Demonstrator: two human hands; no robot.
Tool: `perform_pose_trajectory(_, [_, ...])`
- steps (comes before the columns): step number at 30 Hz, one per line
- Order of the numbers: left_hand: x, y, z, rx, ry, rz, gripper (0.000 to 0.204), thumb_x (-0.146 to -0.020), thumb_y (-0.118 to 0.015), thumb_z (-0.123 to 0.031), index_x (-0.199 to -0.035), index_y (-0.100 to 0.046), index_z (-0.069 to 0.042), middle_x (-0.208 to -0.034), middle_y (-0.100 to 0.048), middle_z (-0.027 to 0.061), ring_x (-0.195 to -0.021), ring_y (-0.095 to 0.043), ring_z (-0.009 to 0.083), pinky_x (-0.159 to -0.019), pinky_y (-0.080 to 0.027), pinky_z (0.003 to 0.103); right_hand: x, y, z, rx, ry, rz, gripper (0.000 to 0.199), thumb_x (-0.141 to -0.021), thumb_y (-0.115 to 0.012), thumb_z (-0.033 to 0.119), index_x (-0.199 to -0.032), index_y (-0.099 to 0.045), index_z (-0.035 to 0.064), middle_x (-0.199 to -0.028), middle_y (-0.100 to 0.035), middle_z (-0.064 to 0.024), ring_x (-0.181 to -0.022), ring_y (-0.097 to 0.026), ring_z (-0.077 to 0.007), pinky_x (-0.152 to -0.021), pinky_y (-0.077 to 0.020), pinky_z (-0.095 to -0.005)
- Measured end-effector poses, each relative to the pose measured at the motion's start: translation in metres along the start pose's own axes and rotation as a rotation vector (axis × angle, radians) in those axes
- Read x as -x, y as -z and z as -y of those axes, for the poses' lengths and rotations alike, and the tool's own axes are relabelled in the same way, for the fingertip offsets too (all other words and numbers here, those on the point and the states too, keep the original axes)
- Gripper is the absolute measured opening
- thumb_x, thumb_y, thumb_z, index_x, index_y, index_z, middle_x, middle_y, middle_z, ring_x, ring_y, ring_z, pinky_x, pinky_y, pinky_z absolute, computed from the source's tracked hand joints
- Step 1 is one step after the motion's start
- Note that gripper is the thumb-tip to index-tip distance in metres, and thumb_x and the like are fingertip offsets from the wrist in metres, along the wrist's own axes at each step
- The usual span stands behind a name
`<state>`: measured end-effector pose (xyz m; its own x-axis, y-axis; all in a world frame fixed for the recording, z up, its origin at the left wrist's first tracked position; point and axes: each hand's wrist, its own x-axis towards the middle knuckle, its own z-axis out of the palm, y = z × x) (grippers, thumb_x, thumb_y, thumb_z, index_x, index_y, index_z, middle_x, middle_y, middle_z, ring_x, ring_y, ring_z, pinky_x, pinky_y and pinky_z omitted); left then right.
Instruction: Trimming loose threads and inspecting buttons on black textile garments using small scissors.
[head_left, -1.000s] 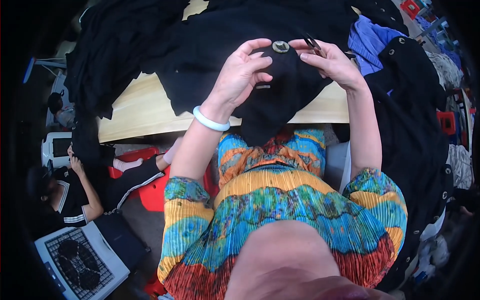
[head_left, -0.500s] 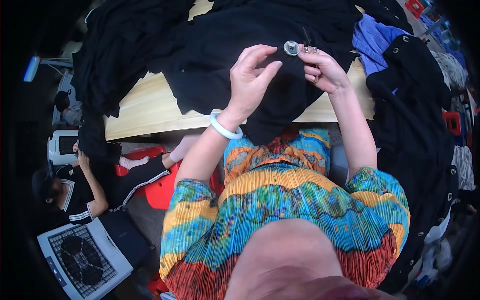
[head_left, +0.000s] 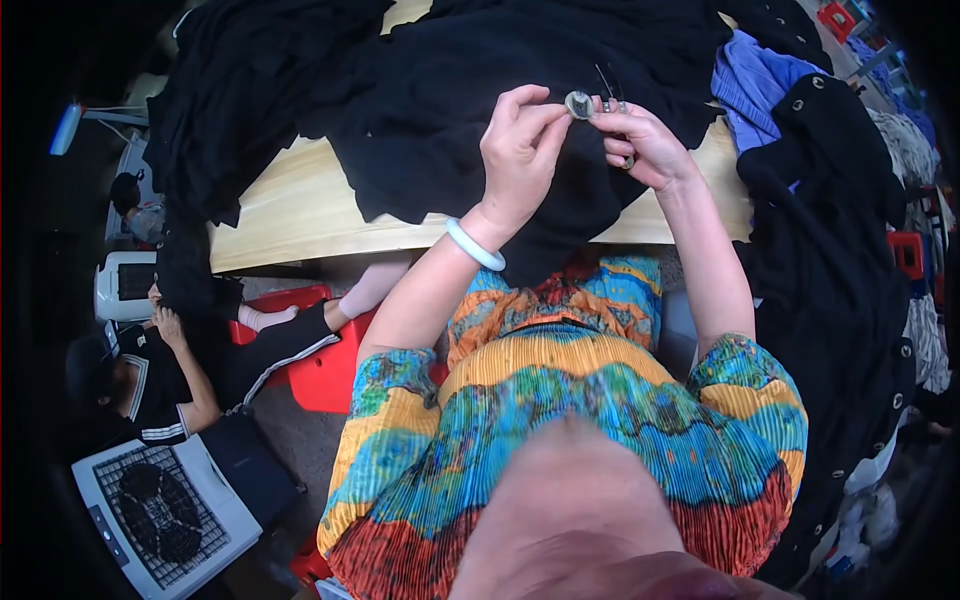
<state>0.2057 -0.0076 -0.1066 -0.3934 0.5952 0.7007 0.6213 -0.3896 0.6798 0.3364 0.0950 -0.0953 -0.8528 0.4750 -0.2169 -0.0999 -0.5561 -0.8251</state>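
a patterned shirt (head_left: 450,440) is nearest; past it, the left hand (head_left: 522,152), a pale bangle (head_left: 474,245) below it, is narrow, thumb and finger pinched at the left edge of a round button (head_left: 579,105). the right hand (head_left: 648,146) grips the button's other edge and a thin, dark, two-pronged tool (head_left: 606,105). behind, black cloth (head_left: 440,110) drapes over a wooden table (head_left: 290,200), purple cloth (head_left: 755,85) lying farther right.
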Motion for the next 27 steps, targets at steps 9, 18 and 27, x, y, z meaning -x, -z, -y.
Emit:
perform_pose_trajectory(9, [-0.012, 0.017, -0.001, 0.524, 0.757, 0.346, 0.009, -0.086, -0.052, -0.013, -0.089, -0.054, -0.005, -0.088, -0.053, -0.0004, -0.071, -0.052, 0.0050, -0.062, -0.049, 0.019, -0.006, 0.004, -0.008, -0.011, 0.045, 0.007, 0.011, -0.086, -0.050, 0.014, -0.094, -0.053, 0.0070, -0.060, -0.040, 0.0082, -0.041, -0.030, -0.0002, -0.038, -0.0248, -0.0162])
perform_pose_trajectory(18, [-0.027, 0.017, -0.004, 0.837, 0.818, 0.303, 0.007, -0.086, -0.051, -0.011, -0.087, -0.053, -0.005, -0.086, -0.052, 0.0002, -0.078, -0.051, 0.0069, -0.076, -0.048, 0.026, 0.044, -0.036, 0.008, 0.687, 0.387, -0.250, 0.033, -0.090, -0.037, 0.032, -0.093, -0.053, 0.0037, -0.070, -0.049, -0.0001, -0.058, -0.039, -0.0062, -0.054, -0.0347, -0.0204])
perform_pose_trajectory(27, [-0.027, 0.014, -0.008, 0.813, 0.763, 0.357, 0.008, -0.087, -0.050, -0.011, -0.088, -0.053, -0.003, -0.087, -0.054, 0.0022, -0.080, -0.052, 0.0087, -0.079, -0.045, 0.025, 0.041, -0.030, 0.008, 0.689, 0.156, -0.147, 0.031, -0.088, -0.043, 0.032, -0.086, -0.056, 0.0042, -0.061, -0.047, 0.0034, -0.049, -0.037, -0.0022, -0.043, -0.0303, -0.0168])
